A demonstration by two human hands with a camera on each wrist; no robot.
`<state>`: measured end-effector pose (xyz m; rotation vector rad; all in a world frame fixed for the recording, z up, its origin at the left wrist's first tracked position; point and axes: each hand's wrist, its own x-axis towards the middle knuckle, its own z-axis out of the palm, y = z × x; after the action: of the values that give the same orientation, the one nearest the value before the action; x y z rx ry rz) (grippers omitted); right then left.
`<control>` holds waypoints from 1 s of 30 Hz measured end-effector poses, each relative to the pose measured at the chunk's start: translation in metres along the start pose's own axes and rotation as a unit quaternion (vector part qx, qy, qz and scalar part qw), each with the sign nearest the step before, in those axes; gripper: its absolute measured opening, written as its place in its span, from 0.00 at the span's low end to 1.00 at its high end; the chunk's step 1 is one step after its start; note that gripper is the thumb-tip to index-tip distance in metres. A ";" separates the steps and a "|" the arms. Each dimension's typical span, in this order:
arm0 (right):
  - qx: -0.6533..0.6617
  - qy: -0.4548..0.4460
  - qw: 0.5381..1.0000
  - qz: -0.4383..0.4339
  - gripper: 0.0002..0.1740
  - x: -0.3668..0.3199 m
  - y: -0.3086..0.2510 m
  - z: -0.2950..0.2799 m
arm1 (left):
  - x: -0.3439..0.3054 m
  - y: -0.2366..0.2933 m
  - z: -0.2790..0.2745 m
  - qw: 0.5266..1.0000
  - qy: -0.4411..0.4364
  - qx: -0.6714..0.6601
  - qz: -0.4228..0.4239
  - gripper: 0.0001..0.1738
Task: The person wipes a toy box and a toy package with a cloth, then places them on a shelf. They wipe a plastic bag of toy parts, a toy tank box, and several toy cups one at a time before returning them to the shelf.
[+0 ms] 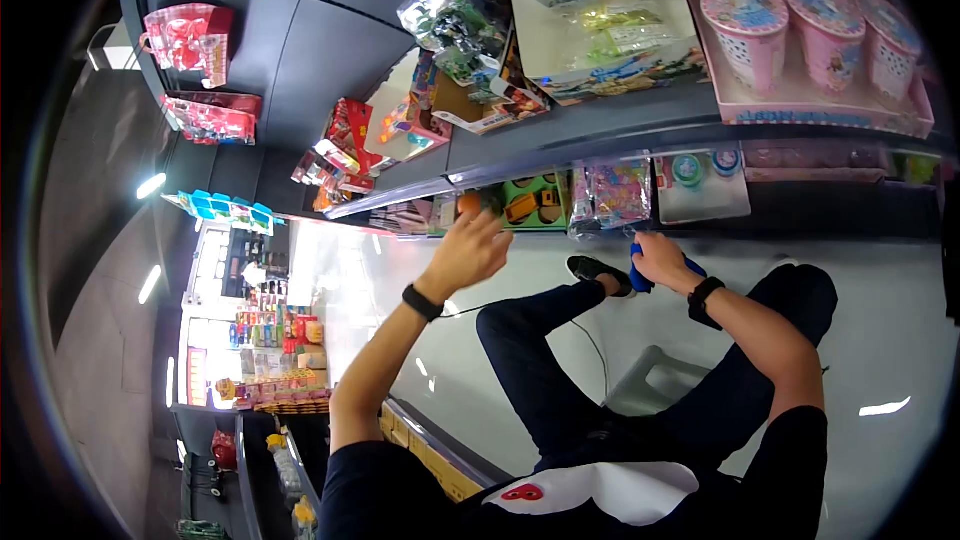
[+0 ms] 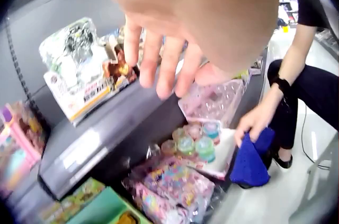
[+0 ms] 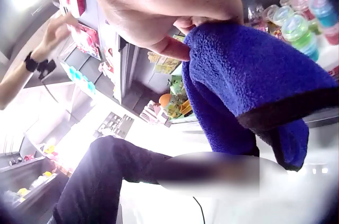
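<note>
My right hand (image 1: 662,262) pinches a blue cloth (image 3: 249,75) with dark edging, which hangs in folds below the fingers in front of the lower shelf. In the left wrist view the same cloth (image 2: 251,163) drapes down beside the shelf front. My left hand (image 1: 468,255) is raised in front of the shelf and holds nothing, its fingers (image 2: 167,65) loosely extended. Nearest to it on the low shelf is a green box (image 1: 548,192) with a yellow toy vehicle. Bags of colourful pieces (image 2: 177,189) and small lidded tubs (image 2: 205,148) lie further along.
On the upper shelf (image 1: 600,120) stand open boxes of bagged toys and a pink tray (image 1: 830,118) with several patterned cups (image 1: 745,35). A grey stool (image 1: 655,380) is under the seated person. A thin cable (image 1: 595,340) runs by the legs.
</note>
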<state>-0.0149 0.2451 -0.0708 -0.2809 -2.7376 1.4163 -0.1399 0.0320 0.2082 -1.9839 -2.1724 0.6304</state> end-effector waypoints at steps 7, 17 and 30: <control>-0.027 0.058 0.997 0.036 0.15 -0.003 0.034 -0.002 | -0.140 0.060 0.100 0.959 -0.121 -0.140 -0.213 0.21; 0.002 0.168 0.964 0.207 0.27 -0.026 0.064 -0.039 | -0.151 0.311 0.060 0.907 0.040 -0.380 -0.179 0.32; 0.290 0.299 0.867 0.272 0.14 -0.060 0.092 -0.030 | -0.146 0.344 0.039 0.937 0.043 -0.325 -0.120 0.19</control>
<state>0.0603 0.3105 -0.1254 -1.2656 -1.6972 1.7817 0.1801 -0.1024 0.0652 -1.8760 -2.7432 -0.2512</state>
